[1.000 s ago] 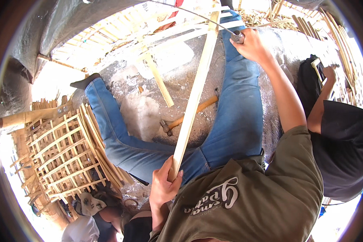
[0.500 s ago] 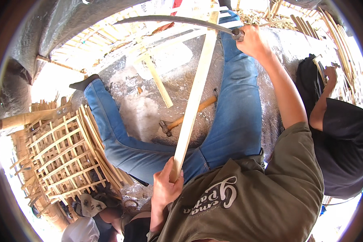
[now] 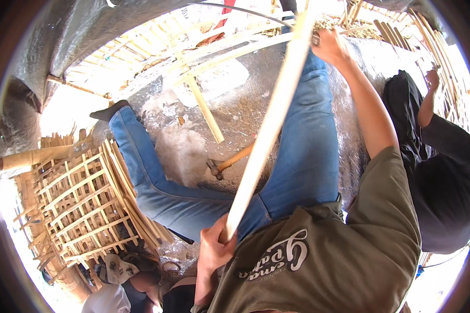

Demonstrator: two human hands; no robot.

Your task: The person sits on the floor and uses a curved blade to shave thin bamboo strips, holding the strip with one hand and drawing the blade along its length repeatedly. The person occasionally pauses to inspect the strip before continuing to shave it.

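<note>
My left hand grips the near end of a long pale bamboo strip, which slants up and away across my lap. At the far end my right hand is closed on the handle of a machete with a long, curved blade. The strip's far part crosses in front of the blade, so where they touch is hidden. Between my legs a hammer with a wooden handle lies on the ground sheet, partly behind the strip. Beyond it, several bamboo strips lie crossed.
My jeans-clad legs are spread on the silvery sheet. Woven bamboo panels are stacked at the left. A person in black sits at the right, another person at lower left. More strips stand at far right.
The strip's far end has swung right and up, and now covers part of the machete. The blade has shifted up. The co-worker's hand at the right has risen.
</note>
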